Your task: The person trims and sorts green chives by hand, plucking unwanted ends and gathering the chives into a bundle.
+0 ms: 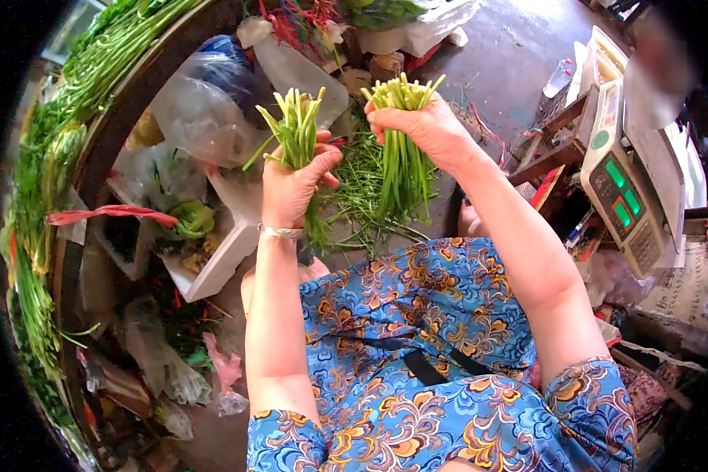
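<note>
My left hand (pixel 293 187), with a bracelet at the wrist, is closed around a small bunch of thin green vegetable stalks (pixel 296 126). Their pale cut ends point up, and the lower part hangs below my fist. In my right hand (pixel 426 132) is a thicker bunch of green stalks (pixel 405 179), gripped near the top, with its long greens hanging down. The two bunches are held apart, side by side. Beneath and between them lies a loose heap of green trimmings (pixel 355 193). A small red bit shows beside my left fingers; I cannot make out what it is.
Bundled greens (pixel 35 291) lie along a curved ledge (pixel 106 134) on the left. Plastic bags (pixel 204 102) and a white foam box (pixel 226 236) sit just inside it. At right stands a digital scale (pixel 617 177) with lit green displays, beside a wooden crate (pixel 558 130).
</note>
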Tool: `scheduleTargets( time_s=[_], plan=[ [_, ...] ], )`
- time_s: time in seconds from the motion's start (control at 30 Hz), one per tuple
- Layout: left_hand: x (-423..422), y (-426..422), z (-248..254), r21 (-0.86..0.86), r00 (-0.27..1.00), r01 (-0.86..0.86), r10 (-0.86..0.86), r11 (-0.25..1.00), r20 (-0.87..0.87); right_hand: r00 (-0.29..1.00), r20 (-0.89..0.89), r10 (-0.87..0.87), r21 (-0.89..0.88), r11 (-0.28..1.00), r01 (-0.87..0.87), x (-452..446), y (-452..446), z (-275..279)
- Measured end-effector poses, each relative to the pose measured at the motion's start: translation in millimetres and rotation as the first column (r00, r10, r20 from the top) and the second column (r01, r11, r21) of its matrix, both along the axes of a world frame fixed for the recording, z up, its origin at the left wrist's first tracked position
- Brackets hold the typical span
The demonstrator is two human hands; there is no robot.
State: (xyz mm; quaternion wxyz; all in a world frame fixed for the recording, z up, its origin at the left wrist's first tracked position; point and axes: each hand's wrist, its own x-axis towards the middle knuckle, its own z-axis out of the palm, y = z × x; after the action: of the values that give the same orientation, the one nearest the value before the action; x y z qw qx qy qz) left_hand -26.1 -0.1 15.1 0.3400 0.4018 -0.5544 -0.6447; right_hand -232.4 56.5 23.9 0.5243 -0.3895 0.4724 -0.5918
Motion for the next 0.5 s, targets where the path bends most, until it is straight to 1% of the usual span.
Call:
scheduleTargets(
  time_s=[0.03, 0.1, 0.13, 0.17, 0.2, 0.23, 0.27, 0.33, 0.37, 0.4, 0.43, 0.5],
  plan=[
    [-1, 0, -1, 0.001, 1.0, 0.003, -0.003, 1.0, 0.002, 1.0, -0.018, 0.01, -0.02, 1.0, -0.01, 2, -1, -2],
    [-2, 1, -2, 0.053, 0.995, 0.099, -0.1, 0.994, 0.015, 0.999, -0.037, 0.017, 0.008, 1.0, -0.017, 6, -3, -2],
    [-6, 3, -3, 0.104, 0.992, 0.123, -0.12, 0.987, -0.039, 1.0, -0.009, 0.027, -0.027, 0.999, -0.027, 8, -4, -3],
    [-8, 4, -4, 0.106, 0.992, 0.127, -0.124, 0.986, -0.037, 0.999, 0.019, 0.038, -0.062, 0.997, -0.036, 11, -5, -4],
    [-9, 6, -4, 0.1, 0.99, 0.135, -0.131, 0.986, -0.042, 0.998, 0.062, 0.03, -0.047, 0.999, -0.028, 13, -7, -5],
    [-10, 8, -4, 0.093, 0.989, 0.143, -0.139, 0.985, -0.048, 0.998, 0.065, 0.026, -0.045, 0.999, -0.023, 14, -7, -5],
    [-12, 10, -5, 0.094, 0.989, 0.147, -0.143, 0.985, -0.046, 0.992, 0.112, 0.062, -0.062, 0.997, -0.056, 15, -7, -3],
    [-14, 12, -6, 0.13, 0.976, 0.215, -0.209, 0.968, -0.055, 0.973, 0.193, 0.124, -0.077, 0.991, -0.111, 19, -7, -2],
    [-14, 13, -7, 0.148, 0.969, 0.247, -0.24, 0.958, -0.061, 0.98, 0.151, 0.133, -0.094, 0.988, -0.12, 20, -9, -7],
    [-15, 14, -9, 0.149, 0.962, 0.265, -0.252, 0.953, -0.104, 0.982, 0.14, 0.124, -0.087, 0.99, -0.113, 21, -8, -7],
    [-14, 14, -9, 0.151, 0.962, 0.265, -0.252, 0.952, -0.102, 0.985, 0.129, 0.116, -0.081, 0.991, -0.106, 21, -8, -7],
    [-15, 15, -5, 0.19, 0.965, 0.192, -0.15, 0.963, -0.215, 0.962, 0.255, 0.101, -0.036, 0.995, -0.095, 18, -6, -1]
  ],
)
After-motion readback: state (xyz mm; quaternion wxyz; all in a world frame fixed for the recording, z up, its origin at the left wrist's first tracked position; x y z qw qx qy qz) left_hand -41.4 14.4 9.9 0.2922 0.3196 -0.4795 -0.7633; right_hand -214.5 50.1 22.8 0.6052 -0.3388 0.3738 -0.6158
